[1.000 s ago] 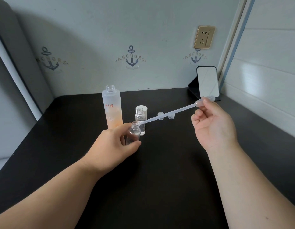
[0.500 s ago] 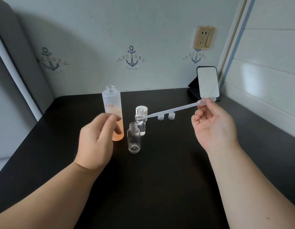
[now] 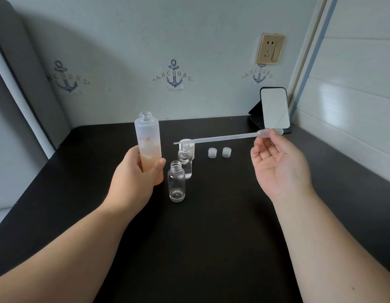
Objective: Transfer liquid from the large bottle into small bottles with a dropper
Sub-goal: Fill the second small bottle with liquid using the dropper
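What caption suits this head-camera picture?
Left hand grips the large bottle; right hand pinches the dropper above two small bottles.

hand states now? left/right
Left hand: holding the large bottle.
Right hand: pinching the dropper by its bulb.

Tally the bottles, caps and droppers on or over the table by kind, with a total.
Large frosted bottle: 1, gripped by the left hand
Small clear bottles: 2
Small clear caps: 2
White cap: 1
Dropper: 1, pinched by the right hand
Total: 7
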